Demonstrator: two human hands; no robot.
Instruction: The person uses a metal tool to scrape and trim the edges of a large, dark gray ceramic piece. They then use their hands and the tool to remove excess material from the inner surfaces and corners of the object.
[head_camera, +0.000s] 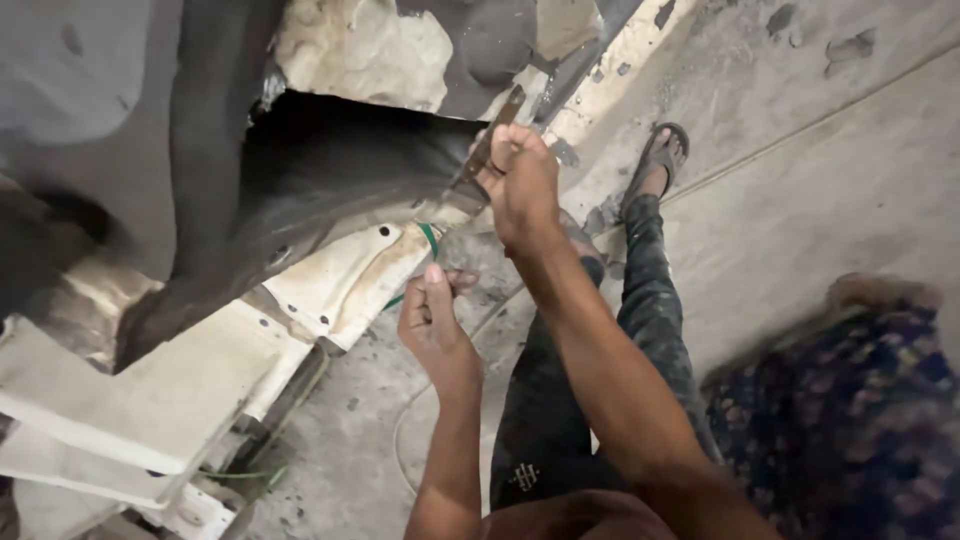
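My right hand (520, 180) is closed in a fist around a thin, flat, dark metal tool (497, 128) that points up along the edge of a white, rust-stained sheet-metal panel (340, 285). Just below it, my left hand (432, 322) pinches a thin green band (430, 236) that curves out from the panel's torn edge. A dark curved cavity (330, 170) opens behind the panel. The tool's lower end is hidden by my fist.
My leg in dark stained trousers (655, 300) stretches over the concrete floor (800, 200), with a sandalled foot (660, 155) at its end. A patterned cloth (850, 420) lies at the lower right. More white metal sections (130, 410) sit at the lower left, and a thin cable (400, 450) loops on the floor.
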